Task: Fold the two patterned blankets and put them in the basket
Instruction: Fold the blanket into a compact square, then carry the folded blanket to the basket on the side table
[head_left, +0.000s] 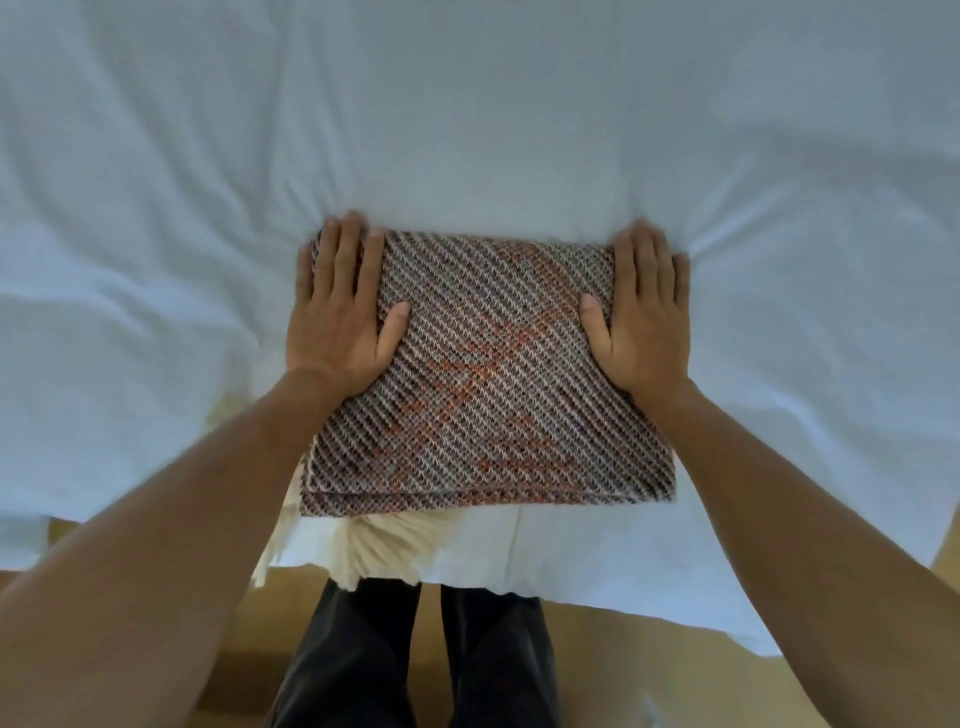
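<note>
Your left hand (340, 306) and right hand (644, 312) lay flat, fingers straight and close together, pressing the two side edges of the folded patterned blanket (488, 374) at the centre of the frame, on the white bed (467, 104). Its long axis ran between your palms, so both hands were equally near for a lift. Cream fringe (374, 545) poked out below it. The basket and the second blanket were out of view.
</note>
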